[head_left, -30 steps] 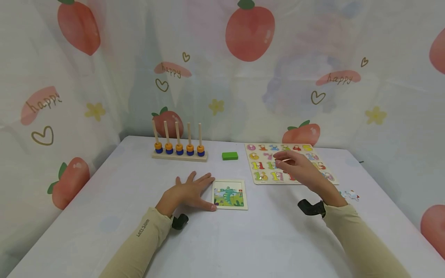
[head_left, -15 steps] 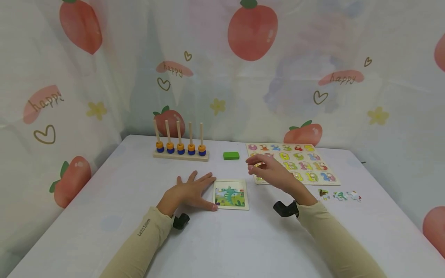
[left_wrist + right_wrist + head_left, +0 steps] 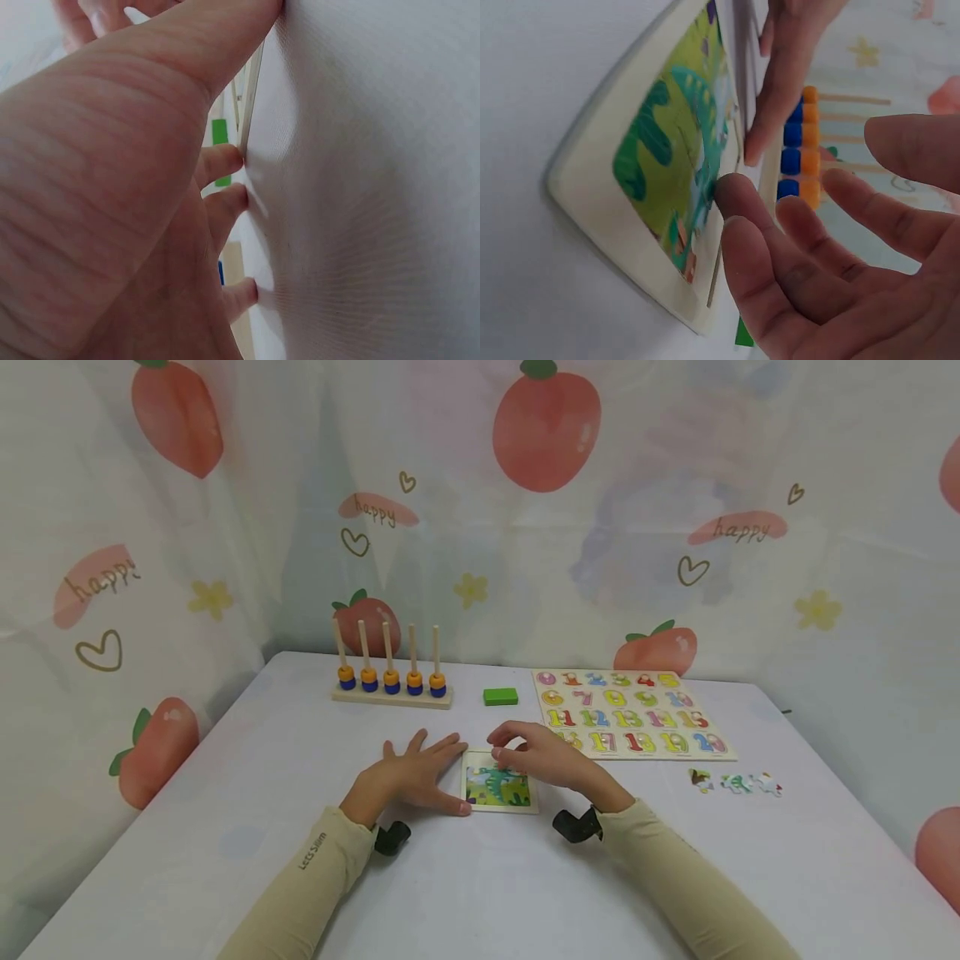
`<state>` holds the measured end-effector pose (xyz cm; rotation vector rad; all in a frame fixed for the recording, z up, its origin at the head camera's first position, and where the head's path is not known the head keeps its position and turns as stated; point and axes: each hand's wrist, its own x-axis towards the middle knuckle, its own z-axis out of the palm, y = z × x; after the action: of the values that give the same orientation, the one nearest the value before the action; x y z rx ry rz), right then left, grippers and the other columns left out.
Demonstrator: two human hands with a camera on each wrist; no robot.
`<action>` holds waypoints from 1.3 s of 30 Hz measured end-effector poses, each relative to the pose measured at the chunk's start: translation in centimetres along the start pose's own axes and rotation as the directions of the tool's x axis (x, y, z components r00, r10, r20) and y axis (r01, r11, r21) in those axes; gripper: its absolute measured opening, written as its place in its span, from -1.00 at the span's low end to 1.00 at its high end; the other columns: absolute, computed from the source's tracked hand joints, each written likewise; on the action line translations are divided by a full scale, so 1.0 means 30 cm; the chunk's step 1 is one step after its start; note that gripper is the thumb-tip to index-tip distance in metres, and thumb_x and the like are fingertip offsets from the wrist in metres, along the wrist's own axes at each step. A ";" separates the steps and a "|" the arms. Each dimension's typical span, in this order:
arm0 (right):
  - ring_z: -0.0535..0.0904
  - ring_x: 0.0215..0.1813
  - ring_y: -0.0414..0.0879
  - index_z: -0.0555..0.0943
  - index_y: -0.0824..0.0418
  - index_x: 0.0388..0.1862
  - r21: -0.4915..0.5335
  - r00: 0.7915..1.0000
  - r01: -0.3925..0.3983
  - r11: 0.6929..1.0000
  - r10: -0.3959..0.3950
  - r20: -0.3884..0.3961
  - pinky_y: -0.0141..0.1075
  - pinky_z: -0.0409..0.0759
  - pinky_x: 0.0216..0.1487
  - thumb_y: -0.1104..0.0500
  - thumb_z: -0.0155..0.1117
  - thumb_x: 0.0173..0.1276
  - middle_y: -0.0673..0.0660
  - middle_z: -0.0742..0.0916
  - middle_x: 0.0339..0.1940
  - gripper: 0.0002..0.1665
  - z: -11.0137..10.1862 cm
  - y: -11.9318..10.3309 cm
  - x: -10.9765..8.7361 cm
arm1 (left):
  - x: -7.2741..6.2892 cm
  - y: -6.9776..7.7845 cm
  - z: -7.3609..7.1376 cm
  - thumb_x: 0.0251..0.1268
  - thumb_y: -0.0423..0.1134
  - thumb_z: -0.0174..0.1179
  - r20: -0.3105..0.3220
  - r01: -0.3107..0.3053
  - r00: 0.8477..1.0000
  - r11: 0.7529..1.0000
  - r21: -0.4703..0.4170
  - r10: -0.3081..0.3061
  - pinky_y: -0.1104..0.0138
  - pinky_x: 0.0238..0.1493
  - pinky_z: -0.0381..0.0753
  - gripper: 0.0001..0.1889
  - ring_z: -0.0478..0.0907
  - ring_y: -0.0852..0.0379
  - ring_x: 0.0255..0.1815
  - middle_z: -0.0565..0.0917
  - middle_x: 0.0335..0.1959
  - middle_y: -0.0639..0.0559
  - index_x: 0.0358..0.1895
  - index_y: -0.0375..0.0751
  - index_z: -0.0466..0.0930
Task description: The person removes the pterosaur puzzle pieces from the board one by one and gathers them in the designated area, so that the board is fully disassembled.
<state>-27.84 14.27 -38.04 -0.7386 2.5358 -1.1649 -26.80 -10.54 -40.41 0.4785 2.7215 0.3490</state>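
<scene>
A small square jigsaw puzzle [image 3: 498,792] with a green dinosaur picture and a pale frame lies on the table. My left hand [image 3: 412,777] rests flat at its left side, fingers spread, with thumb and index finger at the frame's edge. Over the puzzle's upper part is my right hand [image 3: 551,758], its fingers loosely bent. In the right wrist view its thumb and index fingertips are right at the picture [image 3: 660,127], and no piece shows between them. That hand hides part of the picture's top in the head view.
Several loose jigsaw pieces [image 3: 737,783] lie at the right. Behind are a number peg board [image 3: 628,728], a green block [image 3: 500,697] and a bead stacker [image 3: 392,695] with upright rods. A patterned curtain [image 3: 420,435] hangs behind the table.
My right hand has moved left from over the number board to the puzzle, uncovering the loose pieces and the board. My left hand has stayed at the frame.
</scene>
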 end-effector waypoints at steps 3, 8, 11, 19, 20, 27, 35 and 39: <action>0.66 0.04 0.03 0.66 0.30 0.26 -0.020 1.000 0.015 1.000 -0.014 0.014 -0.06 0.67 0.14 0.09 0.25 0.62 0.13 0.73 0.12 -0.60 0.010 -0.004 0.003 | 0.002 0.000 0.000 0.16 0.46 0.43 0.000 -0.005 1.000 1.000 -0.002 0.005 -0.55 0.48 -0.33 0.14 -0.30 -0.31 0.76 -0.02 0.79 0.17 0.76 0.22 0.10; 0.65 0.02 0.00 0.67 0.30 0.24 -0.055 0.999 0.028 0.998 -0.026 0.037 -0.11 0.67 0.12 0.13 0.33 0.60 0.10 0.74 0.08 -0.63 0.023 -0.008 0.017 | 0.006 -0.005 0.001 0.16 0.48 0.42 -0.003 -0.013 1.000 1.000 0.005 0.013 -0.56 0.48 -0.32 0.14 -0.30 -0.32 0.76 -0.02 0.79 0.18 0.76 0.23 0.10; 0.65 0.01 -0.03 0.67 0.31 0.25 -0.070 0.998 0.023 0.997 -0.019 0.061 -0.13 0.67 0.12 0.17 0.38 0.55 0.09 0.75 0.06 -0.62 0.035 -0.003 0.028 | 0.007 -0.008 0.001 0.17 0.48 0.41 -0.003 -0.016 1.000 1.000 0.009 0.016 -0.56 0.47 -0.31 0.13 -0.30 -0.32 0.76 -0.02 0.79 0.18 0.76 0.23 0.10; 0.62 -0.04 -0.06 0.73 0.32 0.14 -0.161 0.997 0.005 0.987 0.008 0.076 -0.15 0.68 0.08 0.26 0.49 0.44 0.09 0.74 -0.03 -0.67 0.065 -0.004 0.053 | 0.003 -0.004 0.003 0.18 0.47 0.41 -0.003 -0.018 1.000 1.000 0.004 0.019 -0.57 0.47 -0.31 0.13 -0.30 -0.33 0.76 -0.01 0.79 0.18 0.76 0.22 0.10; 0.62 -0.05 -0.06 0.73 0.32 0.11 -0.175 0.997 0.007 0.985 0.006 0.077 -0.15 0.67 0.08 0.27 0.49 0.44 0.09 0.73 -0.04 -0.69 0.067 -0.006 0.055 | 0.002 -0.004 0.003 0.18 0.47 0.41 -0.004 -0.016 1.000 1.000 0.006 0.016 -0.56 0.47 -0.31 0.13 -0.30 -0.33 0.76 -0.01 0.79 0.18 0.76 0.22 0.10; 0.56 -0.11 -0.06 0.75 0.33 -0.02 -0.260 0.998 0.018 0.965 -0.001 0.065 -0.18 0.63 0.03 0.36 0.44 0.40 0.10 0.65 -0.11 -0.80 0.084 -0.012 0.067 | 0.001 -0.001 -0.003 0.17 0.47 0.42 -0.006 -0.007 1.000 1.000 0.009 0.007 -0.56 0.48 -0.31 0.13 -0.30 -0.32 0.76 -0.01 0.79 0.20 0.76 0.24 0.10; 0.58 -0.10 -0.04 0.71 0.29 -0.08 -0.254 1.000 -0.023 0.967 0.026 0.010 -0.14 0.65 0.05 0.39 0.41 0.41 0.10 0.64 -0.11 -0.85 0.098 -0.015 0.063 | 0.005 -0.004 -0.002 0.17 0.47 0.42 -0.004 -0.010 1.000 1.000 0.013 0.010 -0.56 0.47 -0.31 0.13 -0.29 -0.33 0.76 -0.01 0.79 0.19 0.76 0.24 0.10; 0.56 -0.16 -0.06 0.69 0.28 -0.10 -0.219 1.000 -0.005 0.976 0.000 -0.020 -0.19 0.63 -0.05 0.41 0.38 0.42 0.08 0.65 -0.16 -0.87 0.099 -0.009 0.061 | 0.003 -0.005 0.000 0.17 0.47 0.42 -0.004 -0.004 1.000 1.000 0.007 0.004 -0.55 0.48 -0.32 0.13 -0.30 -0.31 0.76 -0.02 0.79 0.20 0.76 0.24 0.10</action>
<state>-28.03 11.25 -39.80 -0.7765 2.7100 -0.9039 -26.94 -10.65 -40.48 0.4858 2.7267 0.3416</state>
